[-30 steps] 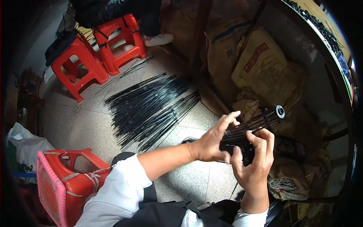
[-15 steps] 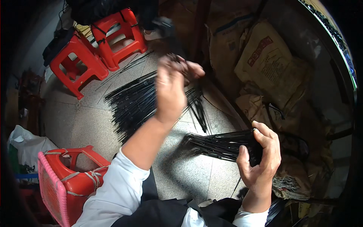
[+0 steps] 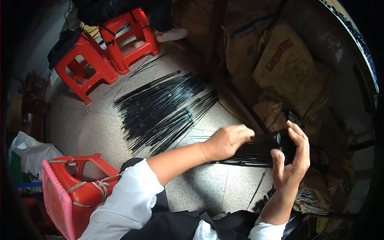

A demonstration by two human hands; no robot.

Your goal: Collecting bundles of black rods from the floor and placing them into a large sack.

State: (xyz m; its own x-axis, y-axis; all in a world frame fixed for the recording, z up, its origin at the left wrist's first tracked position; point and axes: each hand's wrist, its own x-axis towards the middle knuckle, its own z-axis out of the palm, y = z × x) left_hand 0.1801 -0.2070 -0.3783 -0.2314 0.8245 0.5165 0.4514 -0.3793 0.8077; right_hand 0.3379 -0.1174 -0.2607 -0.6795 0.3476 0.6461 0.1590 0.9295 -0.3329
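Bundle of thin black rods (image 3: 250,154)
Long, slender, glossy; held roughly level between both hands, above the speckled floor, ends gathered at the right.

White long sleeves pushed up both forearms, bare left hand (image 3: 226,141) and right hand (image 3: 291,160), dark apron-like garment.

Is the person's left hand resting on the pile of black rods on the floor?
No, the left hand grips the bundle of black rods held by the right hand.
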